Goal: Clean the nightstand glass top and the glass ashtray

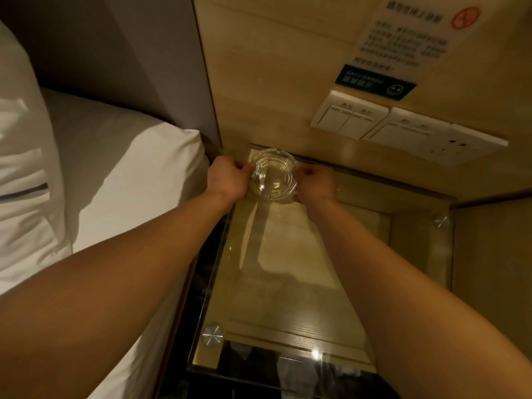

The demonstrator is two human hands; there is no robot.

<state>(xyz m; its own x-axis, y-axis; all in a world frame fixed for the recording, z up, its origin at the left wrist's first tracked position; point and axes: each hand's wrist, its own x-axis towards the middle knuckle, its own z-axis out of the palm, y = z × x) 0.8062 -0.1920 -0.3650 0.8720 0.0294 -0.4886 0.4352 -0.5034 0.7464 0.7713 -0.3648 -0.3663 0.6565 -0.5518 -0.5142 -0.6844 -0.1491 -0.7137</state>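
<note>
Two hands on glass ashtray (273, 177): my left hand (229, 177) and right hand (316, 182) pinch opposite rims, at nightstand glass top (290, 283) far-left corner.

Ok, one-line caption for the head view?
Both hands, left hand and right hand, hold round clear glass ashtray at glass nightstand top's back.

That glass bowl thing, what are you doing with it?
It is a glass ashtray. The left hand and the right hand hold it by its two sides, at the far end of the nightstand glass top, close to the wooden wall. I cannot tell if it rests on the glass or is lifted a little. No cloth is in view. The bed is on the left.
</note>
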